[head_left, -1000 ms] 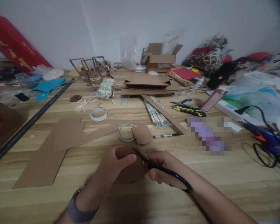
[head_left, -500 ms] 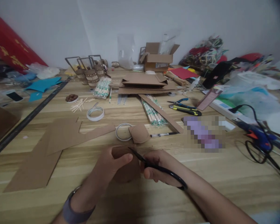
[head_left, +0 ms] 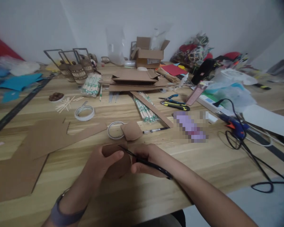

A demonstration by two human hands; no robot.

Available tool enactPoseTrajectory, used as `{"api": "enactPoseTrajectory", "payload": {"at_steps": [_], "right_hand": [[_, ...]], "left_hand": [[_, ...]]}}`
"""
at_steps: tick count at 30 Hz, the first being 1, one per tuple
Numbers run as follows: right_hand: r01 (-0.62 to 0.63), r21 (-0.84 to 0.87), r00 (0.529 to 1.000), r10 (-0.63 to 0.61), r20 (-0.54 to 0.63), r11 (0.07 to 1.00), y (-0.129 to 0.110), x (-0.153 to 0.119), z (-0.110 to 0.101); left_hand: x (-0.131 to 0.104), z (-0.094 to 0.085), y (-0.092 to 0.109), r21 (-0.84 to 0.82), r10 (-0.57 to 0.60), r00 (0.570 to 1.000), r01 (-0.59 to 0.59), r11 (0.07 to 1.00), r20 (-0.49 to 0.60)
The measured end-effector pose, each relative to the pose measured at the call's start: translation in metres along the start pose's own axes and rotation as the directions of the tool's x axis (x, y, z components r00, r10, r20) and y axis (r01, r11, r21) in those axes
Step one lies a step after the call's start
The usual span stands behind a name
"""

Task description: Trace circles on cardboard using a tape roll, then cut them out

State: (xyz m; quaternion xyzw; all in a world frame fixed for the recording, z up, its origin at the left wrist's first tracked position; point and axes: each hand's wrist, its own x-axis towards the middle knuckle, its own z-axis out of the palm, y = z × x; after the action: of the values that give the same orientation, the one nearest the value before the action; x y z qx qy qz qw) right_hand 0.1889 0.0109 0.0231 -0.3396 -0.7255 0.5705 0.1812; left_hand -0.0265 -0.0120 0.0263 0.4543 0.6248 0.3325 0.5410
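Observation:
Near the table's front, my left hand (head_left: pixel 103 165) grips a brown cardboard piece (head_left: pixel 119 166), its thumb lying over the near face. My right hand (head_left: pixel 148 160) is closed round the handles of black scissors (head_left: pixel 153 165). The scissor blades point left and reach the upper edge of the held piece, close to my left thumb. Just beyond my hands lies a small cardboard piece (head_left: pixel 132 130) with a rounded outline on it, overlapping a tape roll (head_left: pixel 115 130).
Large cardboard sheets (head_left: pixel 44 138) lie at the left. A second tape roll (head_left: pixel 84 113), a pen (head_left: pixel 155 130), a yellow-black cutter (head_left: pixel 175 105) and bundled sticks (head_left: pixel 144 108) lie ahead. A blue glue gun (head_left: pixel 238 127) with its cable is at the right.
The view has turned to the right, so the table's things appear further left. Both hands keep their hold, and the scissors look slightly more closed.

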Motion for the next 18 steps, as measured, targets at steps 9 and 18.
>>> {"api": "enactPoseTrajectory", "payload": {"at_steps": [9, 18], "right_hand": [[-0.079, 0.098, 0.997, 0.076, 0.03, 0.992, 0.0079, -0.0012, 0.0036], [-0.12, 0.103, 0.993, 0.119, 0.021, 0.987, 0.0053, -0.0023, 0.0044]], "left_hand": [[0.0011, 0.0045, -0.0016, -0.084, 0.035, 0.999, -0.035, 0.996, 0.006], [0.0026, 0.0048, -0.0035, -0.124, 0.051, 0.998, -0.047, 0.991, 0.03]]}}
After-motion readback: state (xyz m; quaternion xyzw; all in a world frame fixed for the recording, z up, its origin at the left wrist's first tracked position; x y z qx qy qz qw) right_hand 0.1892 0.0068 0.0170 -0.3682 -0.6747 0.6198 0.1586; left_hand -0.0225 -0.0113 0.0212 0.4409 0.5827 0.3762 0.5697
